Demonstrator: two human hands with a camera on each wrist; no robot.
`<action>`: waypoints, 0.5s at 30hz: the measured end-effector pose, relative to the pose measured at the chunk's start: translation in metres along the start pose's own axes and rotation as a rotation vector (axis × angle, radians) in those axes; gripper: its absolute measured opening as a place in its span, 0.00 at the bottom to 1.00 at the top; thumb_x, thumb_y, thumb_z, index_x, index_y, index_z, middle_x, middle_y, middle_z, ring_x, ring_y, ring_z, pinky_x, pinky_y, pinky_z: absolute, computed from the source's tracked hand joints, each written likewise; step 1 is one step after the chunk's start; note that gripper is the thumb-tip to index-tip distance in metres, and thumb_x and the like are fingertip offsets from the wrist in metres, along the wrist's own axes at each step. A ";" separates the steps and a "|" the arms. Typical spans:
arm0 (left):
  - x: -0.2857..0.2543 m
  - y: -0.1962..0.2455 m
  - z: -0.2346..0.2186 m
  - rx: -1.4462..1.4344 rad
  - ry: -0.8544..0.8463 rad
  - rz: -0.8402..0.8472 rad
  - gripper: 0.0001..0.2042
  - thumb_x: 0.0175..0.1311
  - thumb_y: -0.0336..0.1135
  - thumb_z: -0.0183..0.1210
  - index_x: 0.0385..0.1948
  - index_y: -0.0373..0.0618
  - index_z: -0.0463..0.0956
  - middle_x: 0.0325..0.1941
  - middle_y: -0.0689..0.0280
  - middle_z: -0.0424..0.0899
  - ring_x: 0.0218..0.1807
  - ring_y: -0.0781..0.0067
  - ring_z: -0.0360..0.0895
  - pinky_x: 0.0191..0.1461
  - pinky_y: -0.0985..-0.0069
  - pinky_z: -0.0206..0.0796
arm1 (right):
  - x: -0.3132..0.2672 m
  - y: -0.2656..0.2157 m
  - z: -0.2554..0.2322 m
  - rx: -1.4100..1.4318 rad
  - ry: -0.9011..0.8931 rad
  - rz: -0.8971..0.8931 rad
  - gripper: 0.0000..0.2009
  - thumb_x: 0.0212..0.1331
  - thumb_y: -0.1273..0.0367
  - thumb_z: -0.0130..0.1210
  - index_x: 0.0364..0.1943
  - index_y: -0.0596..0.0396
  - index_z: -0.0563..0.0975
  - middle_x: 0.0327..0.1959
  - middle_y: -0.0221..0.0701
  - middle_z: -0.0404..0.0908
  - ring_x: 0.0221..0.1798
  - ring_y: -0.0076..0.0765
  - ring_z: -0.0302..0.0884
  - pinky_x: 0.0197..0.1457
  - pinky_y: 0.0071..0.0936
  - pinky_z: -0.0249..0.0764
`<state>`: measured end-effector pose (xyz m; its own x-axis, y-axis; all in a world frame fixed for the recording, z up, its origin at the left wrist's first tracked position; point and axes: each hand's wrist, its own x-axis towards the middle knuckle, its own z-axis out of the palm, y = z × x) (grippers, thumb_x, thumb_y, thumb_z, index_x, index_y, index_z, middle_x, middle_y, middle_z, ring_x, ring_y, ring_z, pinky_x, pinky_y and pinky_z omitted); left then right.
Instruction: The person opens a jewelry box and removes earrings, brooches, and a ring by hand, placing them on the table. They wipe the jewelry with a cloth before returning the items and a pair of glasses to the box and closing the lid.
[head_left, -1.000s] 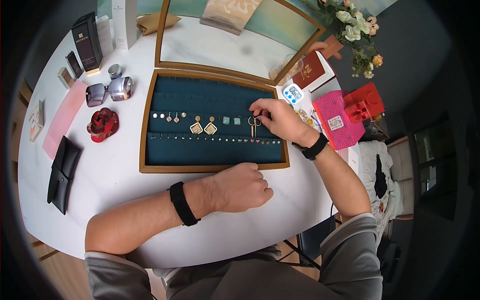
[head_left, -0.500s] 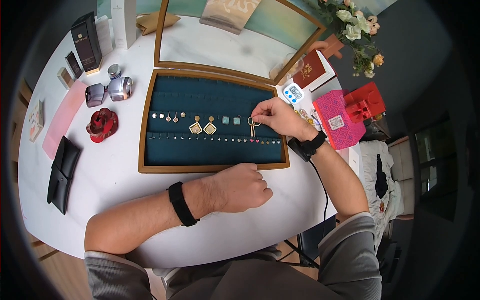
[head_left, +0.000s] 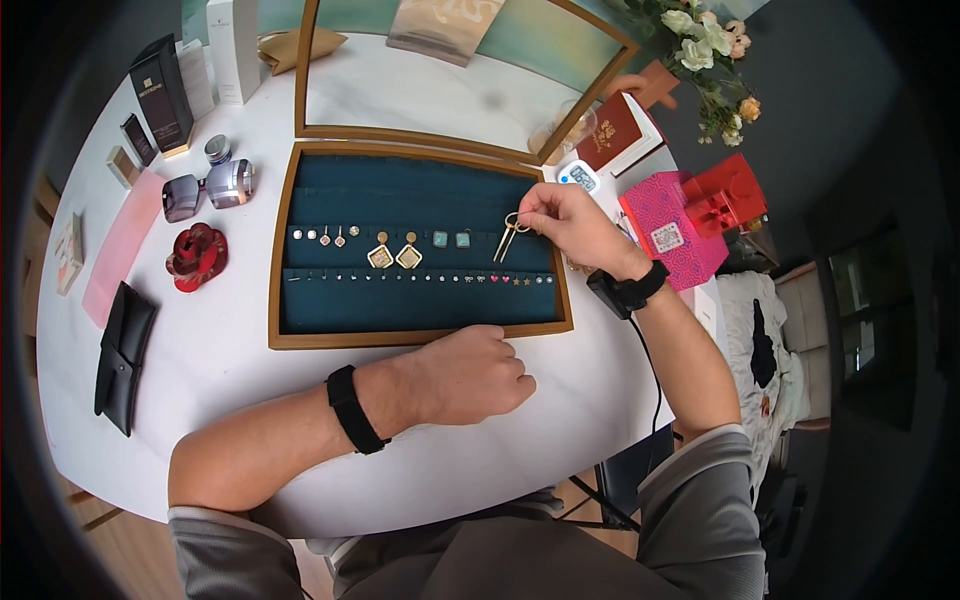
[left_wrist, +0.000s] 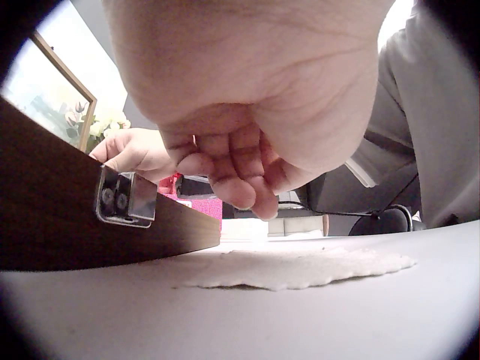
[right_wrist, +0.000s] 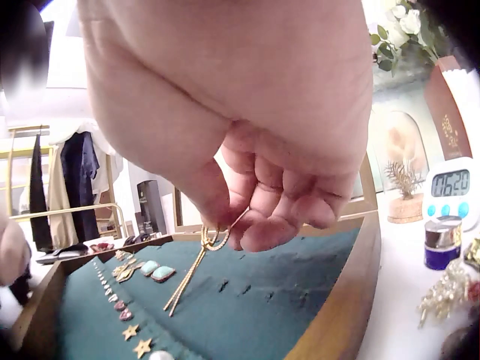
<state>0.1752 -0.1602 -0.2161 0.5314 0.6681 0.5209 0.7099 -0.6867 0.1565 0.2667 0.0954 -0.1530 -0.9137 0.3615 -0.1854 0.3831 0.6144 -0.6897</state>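
With its thumb and fingertips, my right hand (head_left: 578, 232) pinches a pair of gold drop earrings (right_wrist: 185, 277) at their hoops. Their long thin bars hang slanted over the dark green lining at the right side of the wooden jewelry box (head_left: 420, 339). To their left in the same row sit square turquoise earrings (head_left: 452, 240) and large gold diamond-shaped earrings (head_left: 408, 257). A line of small studs (head_left: 428, 278) runs below. My left hand (head_left: 462, 376) lies in front of the box, fingers loosely curled and holding nothing, as the left wrist view shows.
The glass lid (head_left: 301, 75) stands raised behind the box. Right of it are a timer (head_left: 578, 177), a dark red book (head_left: 612, 135) and a pink patterned box (head_left: 655, 200). Sunglasses (head_left: 228, 183), a red flower (head_left: 197, 257) and a black pouch (head_left: 125, 350) lie on the left.
The right hand has lifted slightly up and to the right with the gold earrings, whose bars have swung from upright to slanted. The left hand stays put; the head view has shifted a little.
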 end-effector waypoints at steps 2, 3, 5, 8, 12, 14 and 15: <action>0.000 0.000 -0.001 -0.017 -0.014 -0.007 0.07 0.59 0.30 0.63 0.24 0.49 0.75 0.23 0.69 0.78 0.32 0.67 0.82 0.42 0.70 0.71 | -0.009 0.000 -0.008 -0.014 0.110 0.005 0.04 0.74 0.73 0.63 0.41 0.61 0.83 0.34 0.26 0.85 0.39 0.20 0.78 0.45 0.25 0.77; 0.000 0.000 -0.001 -0.020 -0.013 0.000 0.07 0.59 0.30 0.63 0.24 0.49 0.75 0.23 0.69 0.78 0.32 0.67 0.82 0.42 0.70 0.71 | -0.015 -0.001 -0.013 -0.016 0.115 0.010 0.04 0.74 0.73 0.63 0.41 0.61 0.83 0.34 0.26 0.85 0.39 0.20 0.78 0.45 0.25 0.77; 0.000 0.000 -0.003 -0.033 -0.014 -0.013 0.07 0.59 0.29 0.63 0.24 0.49 0.75 0.23 0.69 0.78 0.32 0.66 0.81 0.43 0.70 0.70 | -0.027 -0.004 -0.023 -0.063 0.196 0.030 0.05 0.74 0.73 0.63 0.42 0.61 0.83 0.35 0.27 0.86 0.41 0.21 0.79 0.47 0.26 0.77; 0.000 -0.001 -0.004 -0.067 -0.050 -0.028 0.07 0.60 0.29 0.63 0.24 0.49 0.75 0.24 0.69 0.78 0.32 0.66 0.81 0.43 0.70 0.70 | -0.047 0.002 -0.039 -0.137 0.291 0.012 0.05 0.73 0.73 0.64 0.42 0.61 0.84 0.35 0.29 0.87 0.39 0.23 0.81 0.45 0.27 0.78; 0.000 -0.001 -0.006 -0.067 -0.042 -0.017 0.06 0.59 0.29 0.63 0.24 0.49 0.75 0.24 0.69 0.78 0.32 0.66 0.80 0.43 0.70 0.70 | -0.075 0.023 -0.060 -0.169 0.411 -0.004 0.04 0.71 0.74 0.65 0.41 0.62 0.85 0.33 0.29 0.88 0.36 0.22 0.81 0.42 0.27 0.78; 0.000 -0.001 -0.006 -0.052 -0.047 -0.022 0.06 0.58 0.29 0.63 0.24 0.49 0.75 0.23 0.69 0.77 0.32 0.67 0.80 0.43 0.70 0.70 | -0.092 0.032 -0.066 -0.127 0.450 0.030 0.04 0.70 0.75 0.65 0.40 0.62 0.85 0.33 0.29 0.88 0.36 0.21 0.80 0.42 0.26 0.78; 0.001 0.000 -0.008 -0.056 -0.049 -0.018 0.06 0.58 0.29 0.63 0.24 0.49 0.75 0.23 0.69 0.77 0.32 0.67 0.80 0.43 0.70 0.70 | -0.101 0.034 -0.068 -0.127 0.453 0.035 0.04 0.70 0.75 0.65 0.40 0.62 0.85 0.33 0.29 0.88 0.36 0.21 0.80 0.42 0.26 0.78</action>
<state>0.1718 -0.1618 -0.2096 0.5417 0.6927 0.4762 0.6932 -0.6885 0.2130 0.3812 0.1278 -0.1104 -0.7595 0.6360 0.1364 0.4520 0.6668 -0.5925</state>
